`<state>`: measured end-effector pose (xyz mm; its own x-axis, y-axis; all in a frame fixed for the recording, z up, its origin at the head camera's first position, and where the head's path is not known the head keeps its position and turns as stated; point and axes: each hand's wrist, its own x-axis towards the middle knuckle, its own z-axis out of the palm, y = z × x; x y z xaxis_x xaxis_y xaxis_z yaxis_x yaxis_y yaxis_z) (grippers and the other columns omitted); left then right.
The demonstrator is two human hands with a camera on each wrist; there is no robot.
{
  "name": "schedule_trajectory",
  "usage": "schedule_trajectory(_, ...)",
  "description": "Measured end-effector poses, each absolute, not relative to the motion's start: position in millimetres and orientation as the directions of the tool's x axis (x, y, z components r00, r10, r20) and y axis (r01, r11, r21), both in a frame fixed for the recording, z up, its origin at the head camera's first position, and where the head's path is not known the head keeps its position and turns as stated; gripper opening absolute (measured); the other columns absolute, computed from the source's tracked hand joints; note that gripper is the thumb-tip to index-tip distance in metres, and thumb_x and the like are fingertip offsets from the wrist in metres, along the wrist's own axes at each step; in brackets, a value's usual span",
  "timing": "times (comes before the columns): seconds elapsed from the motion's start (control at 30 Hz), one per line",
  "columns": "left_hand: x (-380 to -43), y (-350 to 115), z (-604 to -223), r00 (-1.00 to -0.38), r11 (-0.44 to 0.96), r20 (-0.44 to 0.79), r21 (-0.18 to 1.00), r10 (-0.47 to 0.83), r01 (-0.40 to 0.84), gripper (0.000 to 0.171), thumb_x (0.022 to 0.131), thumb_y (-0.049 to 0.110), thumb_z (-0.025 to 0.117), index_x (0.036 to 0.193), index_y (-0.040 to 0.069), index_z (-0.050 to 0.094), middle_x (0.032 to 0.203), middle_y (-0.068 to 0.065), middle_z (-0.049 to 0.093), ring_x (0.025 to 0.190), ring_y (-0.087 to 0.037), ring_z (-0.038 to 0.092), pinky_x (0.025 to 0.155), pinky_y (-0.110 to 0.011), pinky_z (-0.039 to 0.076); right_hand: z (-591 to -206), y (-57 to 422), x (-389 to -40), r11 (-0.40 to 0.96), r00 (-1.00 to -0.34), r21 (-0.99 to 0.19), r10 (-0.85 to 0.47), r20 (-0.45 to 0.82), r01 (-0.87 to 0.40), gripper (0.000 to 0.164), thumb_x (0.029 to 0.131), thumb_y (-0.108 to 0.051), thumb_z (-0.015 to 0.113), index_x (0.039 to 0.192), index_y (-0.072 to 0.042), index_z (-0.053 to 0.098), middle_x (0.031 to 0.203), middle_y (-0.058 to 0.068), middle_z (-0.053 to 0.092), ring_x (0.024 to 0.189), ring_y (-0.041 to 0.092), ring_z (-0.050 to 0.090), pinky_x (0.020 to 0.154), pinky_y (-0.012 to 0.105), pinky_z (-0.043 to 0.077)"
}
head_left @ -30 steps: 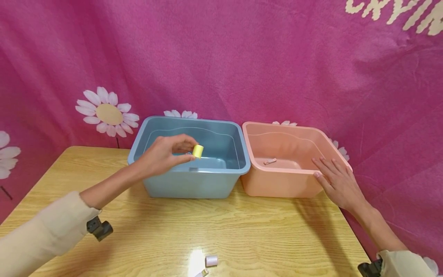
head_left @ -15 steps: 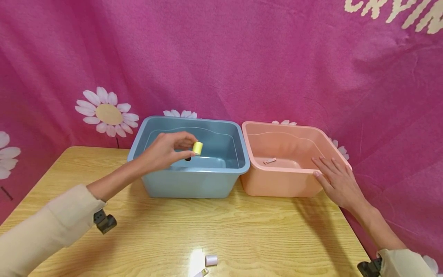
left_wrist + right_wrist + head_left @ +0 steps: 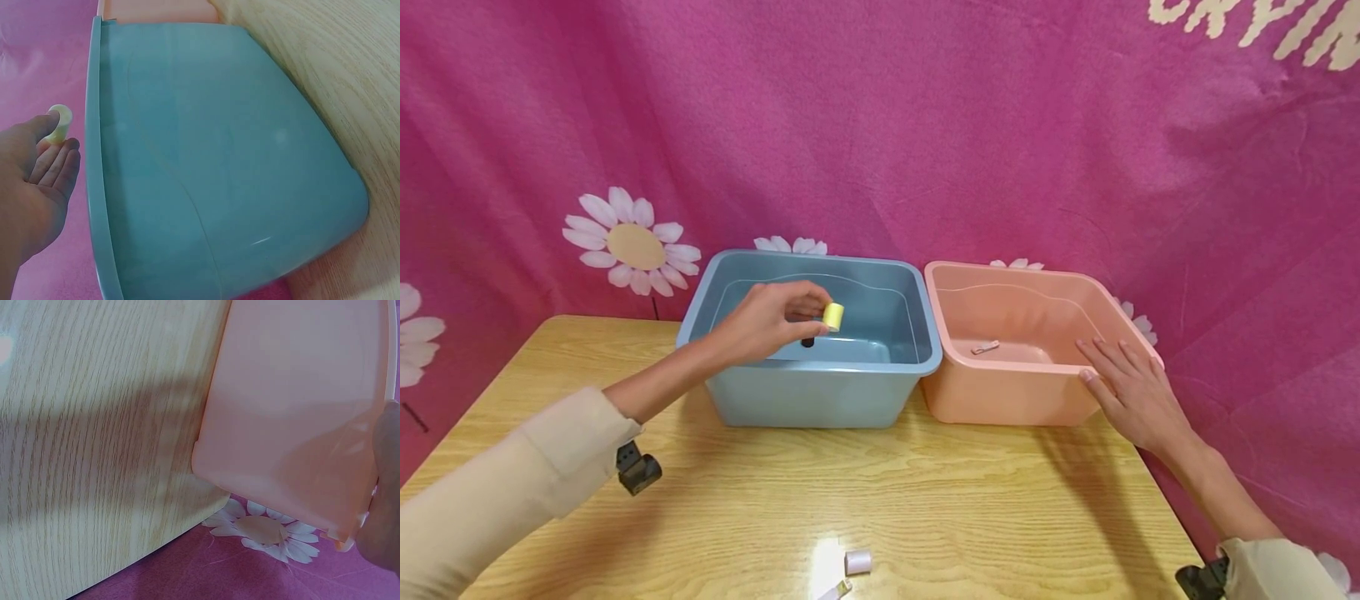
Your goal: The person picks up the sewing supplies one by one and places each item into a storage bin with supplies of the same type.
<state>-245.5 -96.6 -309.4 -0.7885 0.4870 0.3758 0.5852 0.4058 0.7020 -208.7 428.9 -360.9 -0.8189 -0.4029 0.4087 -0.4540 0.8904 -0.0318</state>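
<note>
My left hand (image 3: 771, 321) pinches a small yellow spool of thread (image 3: 833, 317) between thumb and fingertips, over the opening of the blue bin (image 3: 805, 400). In the left wrist view the spool (image 3: 60, 125) shows a pale round end, held just past the bin's rim. A small black object (image 3: 807, 342) shows inside the bin below the thumb, mostly hidden. My right hand (image 3: 1138, 404) lies with straight, spread fingers over the front right rim of the pink bin (image 3: 1007, 396). On that bin's floor rests what looks like a nail clipper (image 3: 985, 347).
Near the table's front edge lie a lilac spool (image 3: 857, 562) and a USB plug (image 3: 837, 592), partly cut off by the frame. Both bins stand side by side on the wooden table (image 3: 962, 500), against a magenta cloth (image 3: 880, 125) with daisies.
My left hand has moved slightly up and right with the yellow spool, and its wrist has shifted right. The black object in the blue bin has come into view. My right hand stays put.
</note>
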Motion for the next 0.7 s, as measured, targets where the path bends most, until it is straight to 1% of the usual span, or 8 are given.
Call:
schedule_trajectory(0.23,-251.4,-94.4,-309.3,-0.815,0.411,0.322,0.738,0.482,0.535,0.033,0.086,0.009,0.080,0.116,0.003,0.067,0.108,-0.007,0.072,0.105,-0.022,0.068,0.091,-0.036,0.054,-360.8,428.8,-209.5,0.899,-0.839,-0.055,-0.381,0.389,-0.434,0.048,0.106,-0.029,0.048,0.151,-0.014,0.044,0.147,0.026,0.044,0.141,0.047,0.027,0.109,0.070,0.012)
schedule_trajectory(0.47,-260.1,-89.1,-310.5,-0.829,0.412,0.287,0.761,0.480,0.501,0.029,0.085,0.012,0.081,0.111,0.005,0.068,0.105,-0.005,0.073,0.101,-0.019,0.070,0.087,-0.036,0.055,-358.8,427.6,-208.3,0.900,-0.844,-0.066,-0.376,0.382,-0.431,0.049,0.106,-0.029,0.048,0.153,-0.016,0.042,0.147,0.026,0.044,0.140,0.049,0.026,0.107,0.072,0.012)
schedule_trajectory(0.6,-264.5,-86.5,-312.9,-0.838,0.419,0.264,0.770,0.477,0.481,0.028,0.087,0.011,0.079,0.112,0.005,0.070,0.104,-0.005,0.073,0.099,-0.018,0.070,0.086,-0.036,0.055,-358.4,426.5,-207.4,0.909,-0.858,-0.075,-0.357,0.369,-0.411,0.050,0.106,-0.030,0.047,0.154,-0.019,0.040,0.148,0.025,0.043,0.138,0.053,0.027,0.104,0.075,0.014)
schedule_trajectory(0.7,-268.0,-85.6,-315.5,-0.845,0.439,0.246,0.766,0.475,0.470,0.029,0.087,0.012,0.080,0.113,0.005,0.071,0.103,-0.004,0.074,0.098,-0.018,0.070,0.086,-0.035,0.055,-358.5,425.9,-207.3,0.911,-0.861,-0.075,-0.353,0.366,-0.405,0.049,0.106,-0.030,0.047,0.154,-0.019,0.041,0.147,0.025,0.044,0.137,0.055,0.028,0.103,0.076,0.014)
